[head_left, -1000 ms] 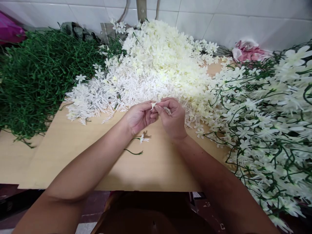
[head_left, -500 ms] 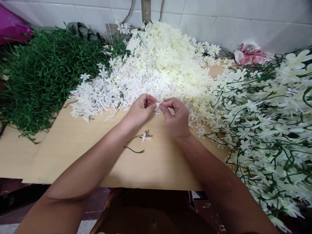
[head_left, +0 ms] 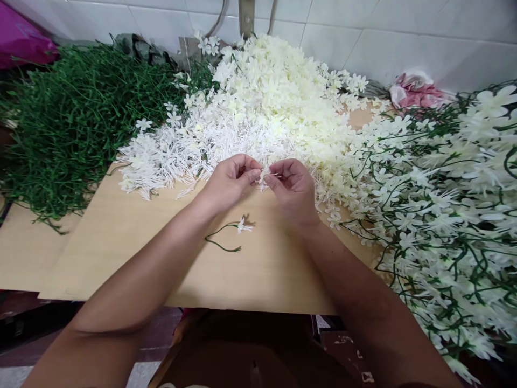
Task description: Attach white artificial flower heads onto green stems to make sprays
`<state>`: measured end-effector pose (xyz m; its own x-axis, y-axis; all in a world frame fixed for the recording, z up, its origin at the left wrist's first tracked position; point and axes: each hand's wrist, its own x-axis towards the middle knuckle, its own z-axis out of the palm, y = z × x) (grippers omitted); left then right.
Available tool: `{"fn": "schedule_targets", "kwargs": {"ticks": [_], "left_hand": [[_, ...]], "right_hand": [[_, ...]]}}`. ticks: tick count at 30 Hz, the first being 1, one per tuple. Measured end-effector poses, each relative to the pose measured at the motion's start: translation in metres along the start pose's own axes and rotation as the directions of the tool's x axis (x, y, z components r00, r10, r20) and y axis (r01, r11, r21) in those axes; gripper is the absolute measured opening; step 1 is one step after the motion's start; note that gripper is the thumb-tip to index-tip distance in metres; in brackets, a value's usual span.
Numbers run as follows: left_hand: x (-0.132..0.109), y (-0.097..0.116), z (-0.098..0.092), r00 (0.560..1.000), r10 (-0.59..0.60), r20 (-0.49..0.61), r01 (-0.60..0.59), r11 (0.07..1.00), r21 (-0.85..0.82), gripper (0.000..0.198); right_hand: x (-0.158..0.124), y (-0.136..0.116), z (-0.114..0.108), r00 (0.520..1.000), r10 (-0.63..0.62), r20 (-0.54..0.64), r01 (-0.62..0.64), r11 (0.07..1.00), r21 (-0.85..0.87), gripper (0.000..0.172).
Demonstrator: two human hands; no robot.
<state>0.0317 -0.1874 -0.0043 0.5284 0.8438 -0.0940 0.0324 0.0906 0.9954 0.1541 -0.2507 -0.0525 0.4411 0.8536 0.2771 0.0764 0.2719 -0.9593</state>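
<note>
Between my fingertips is a small white artificial flower (head_left: 264,173), partly hidden by the fingers. My left hand (head_left: 238,175) pinches it from the left with thumb and forefinger. From the other side my right hand (head_left: 291,186) pinches it too, with thin white strands showing at its fingers. Just beyond both hands spreads a heap of white stamen pieces and cream petals (head_left: 278,91). Nearer to me, a forked green stem (head_left: 220,247) lies on the board with one white flower (head_left: 243,226) on its upper branch.
A big pile of green plastic stems (head_left: 89,108) is at the left. Finished-looking white flowers on green stems (head_left: 436,215) are heaped along the right. Brown board (head_left: 121,258) covers the worktop. A tiled wall (head_left: 396,48) stands behind, with a pink-and-white cloth (head_left: 420,91) near it.
Both hands stay pinched together at nearly the same spot. The right hand's fingers have shifted slightly, and thin white strands now show between them. The view has moved a little.
</note>
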Motion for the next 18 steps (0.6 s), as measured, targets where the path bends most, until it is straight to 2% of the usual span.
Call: {"fn": "schedule_targets", "kwargs": {"ticks": [3,5,8,9,10,12,13,15,17,18], "left_hand": [[0.001,-0.001,0.004,1.000,-0.025,0.015,0.025,0.999,-0.035,0.017],[-0.001,-0.001,0.001,1.000,-0.004,0.017,0.004,1.000,0.000,0.016],[-0.019,0.003,-0.017,0.985,0.168,0.030,-0.170,0.956,0.240,0.007],[-0.029,0.004,-0.025,0.967,0.234,0.099,-0.255,0.886,0.387,0.005],[-0.041,0.005,-0.033,0.940,0.253,0.228,-0.338,0.777,0.531,0.005],[-0.066,0.003,-0.047,0.867,0.152,0.475,-0.476,0.536,0.697,0.004],[-0.077,0.000,-0.052,0.851,0.092,0.517,-0.503,0.429,0.751,0.007],[-0.091,-0.012,-0.058,0.837,0.049,0.546,-0.538,0.266,0.800,0.016],[-0.093,-0.024,-0.059,0.836,0.047,0.547,-0.545,0.197,0.815,0.019],[-0.091,-0.029,-0.058,0.840,0.054,0.540,-0.539,0.198,0.819,0.020]], "right_hand": [[0.000,-0.003,0.002,0.998,0.029,0.061,-0.032,0.998,0.046,0.034],[0.000,-0.006,0.002,0.996,0.043,0.078,-0.047,0.998,0.048,0.036],[0.000,-0.007,-0.001,0.997,0.055,0.062,-0.056,0.998,0.018,0.037],[0.000,-0.007,-0.002,0.996,0.062,0.064,-0.063,0.998,0.015,0.036],[0.001,-0.006,-0.003,0.994,0.075,0.078,-0.077,0.997,0.021,0.035],[0.001,-0.002,-0.004,0.984,0.117,0.134,-0.125,0.991,0.050,0.033],[0.000,0.000,-0.004,0.976,0.142,0.164,-0.153,0.986,0.062,0.032],[0.000,0.005,-0.003,0.960,0.192,0.204,-0.206,0.977,0.051,0.030],[-0.002,0.010,-0.001,0.954,0.222,0.203,-0.229,0.973,0.013,0.029],[-0.003,0.011,-0.001,0.952,0.230,0.200,-0.234,0.972,-0.004,0.028]]}}
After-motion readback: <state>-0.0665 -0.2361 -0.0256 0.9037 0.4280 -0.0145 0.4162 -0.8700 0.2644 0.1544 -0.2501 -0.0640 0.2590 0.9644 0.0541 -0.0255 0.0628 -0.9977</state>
